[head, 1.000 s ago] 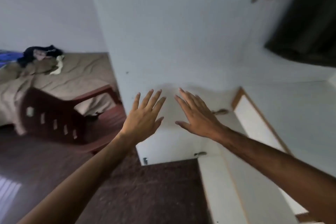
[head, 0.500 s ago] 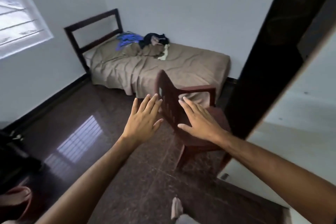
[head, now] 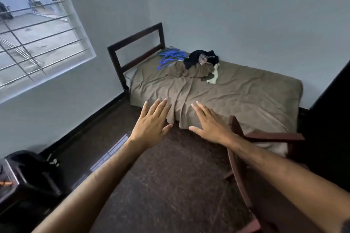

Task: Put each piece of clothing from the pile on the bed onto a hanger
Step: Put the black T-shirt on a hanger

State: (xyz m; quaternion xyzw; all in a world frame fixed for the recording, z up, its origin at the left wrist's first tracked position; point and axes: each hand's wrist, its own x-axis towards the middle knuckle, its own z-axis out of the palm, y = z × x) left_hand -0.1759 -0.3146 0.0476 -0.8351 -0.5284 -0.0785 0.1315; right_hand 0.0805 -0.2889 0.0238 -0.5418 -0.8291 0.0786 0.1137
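Both arms reach forward, palms down. Left hand (head: pixel 151 125) and right hand (head: pixel 210 125) hover side by side, fingers straight and slightly spread, holding nothing. The clothes pile (head: pixel 200 62) lies at the bed's (head: pixel 246 92) far side, just beside blue hangers (head: pixel 170 57), well apart from both hands. No legible writing.

Left hand (head: pixel 151 123) and right hand (head: pixel 210 125) stretched out flat, empty. Far off on bed (head: pixel 246 96): clothes pile (head: pixel 200 62), blue hangers (head: pixel 170 57) just left. Chair (head: pixel 261 166) near right.
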